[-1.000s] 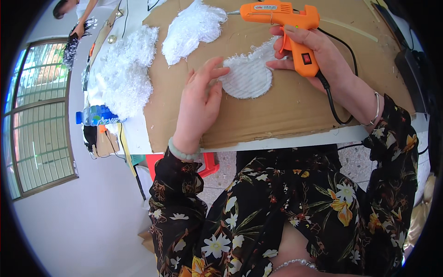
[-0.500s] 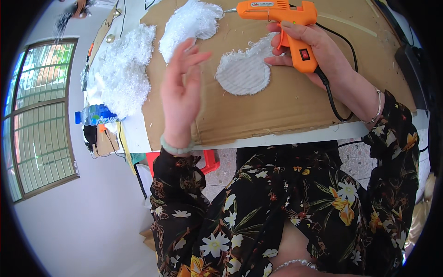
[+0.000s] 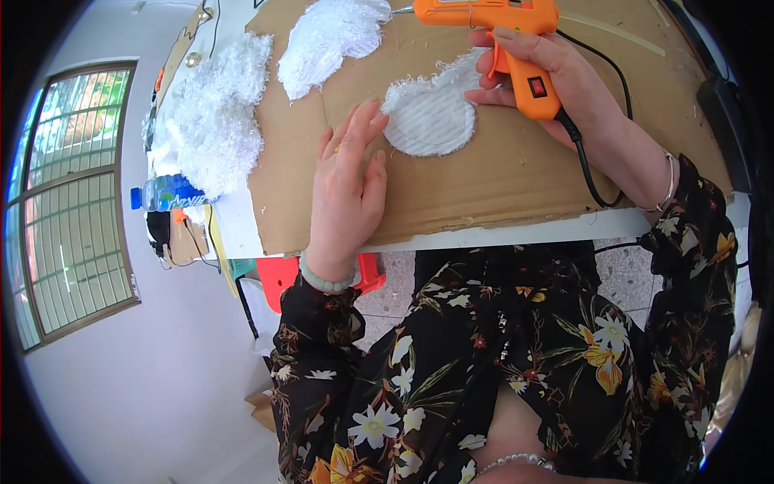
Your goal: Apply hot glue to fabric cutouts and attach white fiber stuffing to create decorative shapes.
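Observation:
An orange hot glue gun [image 3: 532, 68] is gripped in my right hand [image 3: 568, 89], its nozzle pointing left toward a fluffy white fabric piece [image 3: 330, 42] at the back. Below the gun lies a second white piece [image 3: 433, 121], rounded and ribbed with a frayed edge; my right fingers reach its right side. My left hand [image 3: 348, 181] hovers or rests over the cardboard just left of that rounded piece. Its fingers are extended and it holds nothing. Whether its fingertips touch the piece I cannot tell.
Brown cardboard [image 3: 484, 189] covers most of the white table. A heap of shaggy white fabric [image 3: 218, 121] lies at the left, beside a water bottle [image 3: 169, 194] on its side. The gun's black cord [image 3: 592, 181] loops near my right wrist. A red stool [image 3: 278, 278] stands below the table edge.
My left hand has come down and to the right, toward the rounded white piece. My right hand still holds the glue gun, almost in the same place.

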Action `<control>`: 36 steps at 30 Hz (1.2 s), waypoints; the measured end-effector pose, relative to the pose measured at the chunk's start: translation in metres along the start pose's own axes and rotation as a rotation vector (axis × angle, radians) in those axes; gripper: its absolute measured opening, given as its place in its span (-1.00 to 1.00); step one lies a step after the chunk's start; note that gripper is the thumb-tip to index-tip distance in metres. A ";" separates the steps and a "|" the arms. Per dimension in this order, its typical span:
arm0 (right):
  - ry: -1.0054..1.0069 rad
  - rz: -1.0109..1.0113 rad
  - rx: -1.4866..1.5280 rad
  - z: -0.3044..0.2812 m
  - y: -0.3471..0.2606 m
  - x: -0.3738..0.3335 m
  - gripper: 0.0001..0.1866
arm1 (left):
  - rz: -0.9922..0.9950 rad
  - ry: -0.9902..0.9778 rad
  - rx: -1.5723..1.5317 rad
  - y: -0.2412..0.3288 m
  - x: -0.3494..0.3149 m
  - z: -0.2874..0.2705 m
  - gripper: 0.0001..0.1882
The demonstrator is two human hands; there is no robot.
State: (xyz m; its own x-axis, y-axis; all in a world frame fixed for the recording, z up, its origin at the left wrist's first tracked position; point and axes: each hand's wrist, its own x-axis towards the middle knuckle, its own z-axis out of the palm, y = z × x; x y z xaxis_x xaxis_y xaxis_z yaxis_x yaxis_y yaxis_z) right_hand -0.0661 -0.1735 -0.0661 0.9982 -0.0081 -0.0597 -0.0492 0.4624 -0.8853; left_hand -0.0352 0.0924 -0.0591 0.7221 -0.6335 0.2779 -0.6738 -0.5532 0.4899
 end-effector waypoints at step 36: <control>-0.062 0.021 -0.009 0.002 0.000 0.000 -0.54 | 0.037 -0.018 0.214 0.005 -0.016 -0.002 -0.36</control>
State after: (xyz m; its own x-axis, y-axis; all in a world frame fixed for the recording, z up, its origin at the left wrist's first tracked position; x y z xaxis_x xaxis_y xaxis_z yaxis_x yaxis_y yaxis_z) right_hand -0.0664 -0.1719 -0.0649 0.9972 0.0561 -0.0498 -0.0698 0.4535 -0.8885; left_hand -0.0500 0.1009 -0.0590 0.6949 -0.6636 0.2769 -0.7188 -0.6305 0.2929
